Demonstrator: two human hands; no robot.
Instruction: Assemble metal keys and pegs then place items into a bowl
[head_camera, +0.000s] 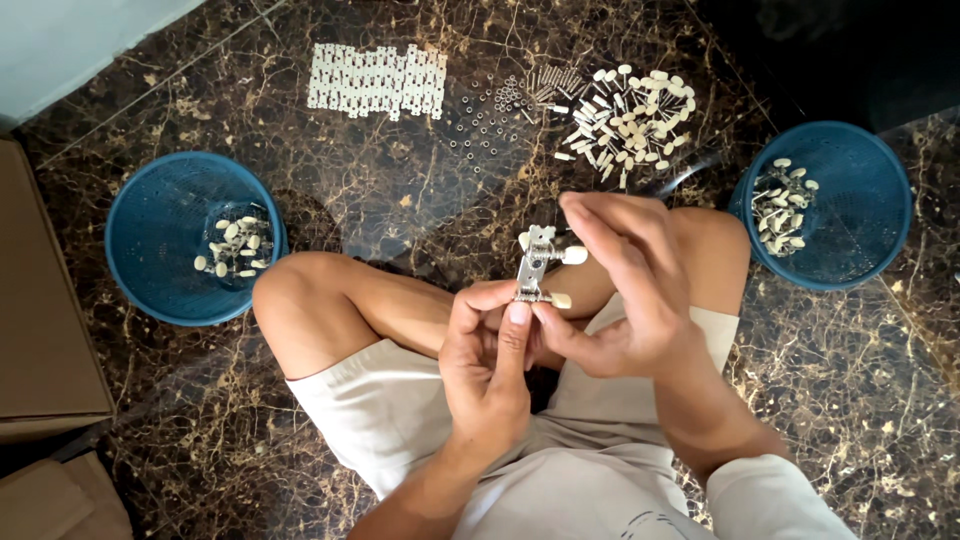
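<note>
A small metal plate (532, 265) with cream-knobbed pegs on it is held upright between both hands above my crossed legs. My left hand (487, 360) pinches its lower end with thumb and forefinger. My right hand (625, 290) grips the same plate from the right, fingers curled over its top by a cream knob (574, 255). A second cream knob (561, 300) sticks out near the bottom.
On the dark marble floor lie a row of flat metal plates (377, 80), small rings and screws (490, 115), and a pile of cream-knobbed pegs (628, 115). Blue baskets stand at left (150, 205) and right (860, 210), each holding assembled parts. Cardboard boxes (40, 320) sit far left.
</note>
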